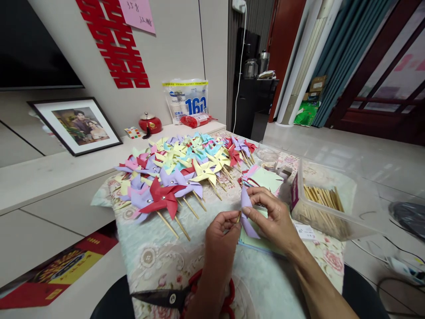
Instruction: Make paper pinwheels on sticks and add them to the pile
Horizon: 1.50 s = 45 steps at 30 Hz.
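Clearly — bag (186, 103) marked "160"

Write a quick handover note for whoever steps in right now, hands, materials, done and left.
Left hand pinches a wooden stick's tip; right hand holds a purple pinwheel against it.
Done: many finished pinwheels lie across the table's far half.
Left: cut paper squares and a clear box of sticks on the right. Scissors lie at the near edge.

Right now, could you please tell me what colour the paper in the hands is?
Purple paper, best seen in the head view.
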Motion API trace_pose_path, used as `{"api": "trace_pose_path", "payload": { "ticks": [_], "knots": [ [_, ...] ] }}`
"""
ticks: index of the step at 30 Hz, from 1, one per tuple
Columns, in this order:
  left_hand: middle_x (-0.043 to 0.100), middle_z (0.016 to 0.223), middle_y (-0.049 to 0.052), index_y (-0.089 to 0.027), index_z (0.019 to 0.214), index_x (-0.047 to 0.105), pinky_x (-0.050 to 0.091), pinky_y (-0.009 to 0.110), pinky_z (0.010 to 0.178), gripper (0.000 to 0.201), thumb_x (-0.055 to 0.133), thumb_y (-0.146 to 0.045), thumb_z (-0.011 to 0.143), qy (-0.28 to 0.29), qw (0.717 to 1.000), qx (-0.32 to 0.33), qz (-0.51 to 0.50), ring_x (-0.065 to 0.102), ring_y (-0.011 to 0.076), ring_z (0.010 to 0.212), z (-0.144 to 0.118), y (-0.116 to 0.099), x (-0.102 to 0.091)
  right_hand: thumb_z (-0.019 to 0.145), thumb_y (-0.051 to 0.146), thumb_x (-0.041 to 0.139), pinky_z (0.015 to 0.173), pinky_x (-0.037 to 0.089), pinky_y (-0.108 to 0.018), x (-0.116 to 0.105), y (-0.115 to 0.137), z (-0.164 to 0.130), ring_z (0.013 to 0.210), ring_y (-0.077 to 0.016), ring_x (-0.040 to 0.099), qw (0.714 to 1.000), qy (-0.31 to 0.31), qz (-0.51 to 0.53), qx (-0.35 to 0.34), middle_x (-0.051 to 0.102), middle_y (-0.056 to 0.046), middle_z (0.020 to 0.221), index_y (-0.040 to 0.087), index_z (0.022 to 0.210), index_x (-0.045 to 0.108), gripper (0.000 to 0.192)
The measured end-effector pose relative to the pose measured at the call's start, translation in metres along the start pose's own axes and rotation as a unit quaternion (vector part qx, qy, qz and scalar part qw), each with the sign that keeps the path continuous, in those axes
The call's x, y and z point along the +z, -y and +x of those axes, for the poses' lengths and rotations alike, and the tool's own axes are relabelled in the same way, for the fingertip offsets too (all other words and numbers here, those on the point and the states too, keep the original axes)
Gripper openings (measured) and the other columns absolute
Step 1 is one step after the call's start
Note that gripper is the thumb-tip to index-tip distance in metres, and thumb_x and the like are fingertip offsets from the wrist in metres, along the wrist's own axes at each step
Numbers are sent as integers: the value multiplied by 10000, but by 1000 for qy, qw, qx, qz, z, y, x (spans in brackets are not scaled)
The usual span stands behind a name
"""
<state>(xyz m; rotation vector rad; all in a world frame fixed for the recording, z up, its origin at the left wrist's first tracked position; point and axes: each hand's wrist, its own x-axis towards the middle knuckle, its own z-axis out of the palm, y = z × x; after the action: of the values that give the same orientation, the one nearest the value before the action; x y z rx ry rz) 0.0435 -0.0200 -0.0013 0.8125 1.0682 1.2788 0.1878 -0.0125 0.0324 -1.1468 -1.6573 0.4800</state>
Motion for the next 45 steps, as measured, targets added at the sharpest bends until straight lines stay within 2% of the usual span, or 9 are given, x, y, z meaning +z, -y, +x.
{"api": "trace_pose_path", "payload": {
  "ticks": [4,7,13,20,29,35,39,42,45],
  "knots": [
    [651,629,-3,-139,799,741,339,205,482,236,787,-161,569,10,998,-32,-52,456,83,517,0,-4,1,900,273,682,962,464,-413,0,1,-1,1101,-248,635,1000,-8,-2,-16,677,-86,1132,220,902,681,53],
    [611,609,-27,-142,765,722,340,207,486,231,801,-147,548,30,989,-67,-127,426,76,517,0,-11,2,909,276,681,948,479,-398,0,0,-1,1123,-244,625,999,-29,4,-22,672,-84,1155,237,1016,697,115],
    [604,672,-19,-178,720,697,385,203,535,258,853,-161,516,40,970,-117,-211,471,95,607,2,-20,0,895,206,694,887,490,-355,0,2,0,1002,-212,641,998,-27,-16,-59,677,-55,1013,225,944,681,54],
    [652,751,1,-203,779,722,391,226,537,309,825,-126,499,70,966,-100,-226,477,110,611,3,-17,0,888,184,707,807,471,-362,4,7,-3,920,-228,596,983,37,-112,-143,641,-61,921,194,940,658,72],
    [646,739,4,-155,810,703,399,232,544,308,819,-153,525,74,971,-106,-203,489,93,578,-2,-15,3,966,218,593,758,404,-386,2,8,-4,880,-238,557,952,77,-246,-167,634,-82,927,186,930,632,61],
    [635,694,-4,-141,801,715,387,213,530,304,836,-151,522,81,970,-109,-202,469,77,549,-2,-14,3,969,221,590,759,408,-385,3,5,-4,879,-235,556,956,65,-239,-157,634,-77,916,194,938,636,61],
    [669,776,13,-184,825,736,404,215,552,288,825,-134,555,81,968,-109,-211,509,99,610,-3,-15,4,957,207,610,766,424,-391,4,6,-4,879,-236,562,962,58,-217,-157,634,-75,907,192,949,643,37],
    [690,846,24,-203,775,726,438,224,599,241,827,-133,567,68,968,-96,-223,559,129,698,-1,-16,2,943,200,634,786,449,-386,5,9,-4,899,-232,573,972,38,-173,-157,640,-74,918,192,1003,650,62],
    [669,811,19,-209,721,713,472,242,664,173,828,-171,598,49,972,-63,-219,578,151,748,3,-15,-3,962,187,596,745,465,-339,7,11,-5,852,-202,588,986,41,-112,-119,640,-53,871,200,974,656,62]
  ]
}}
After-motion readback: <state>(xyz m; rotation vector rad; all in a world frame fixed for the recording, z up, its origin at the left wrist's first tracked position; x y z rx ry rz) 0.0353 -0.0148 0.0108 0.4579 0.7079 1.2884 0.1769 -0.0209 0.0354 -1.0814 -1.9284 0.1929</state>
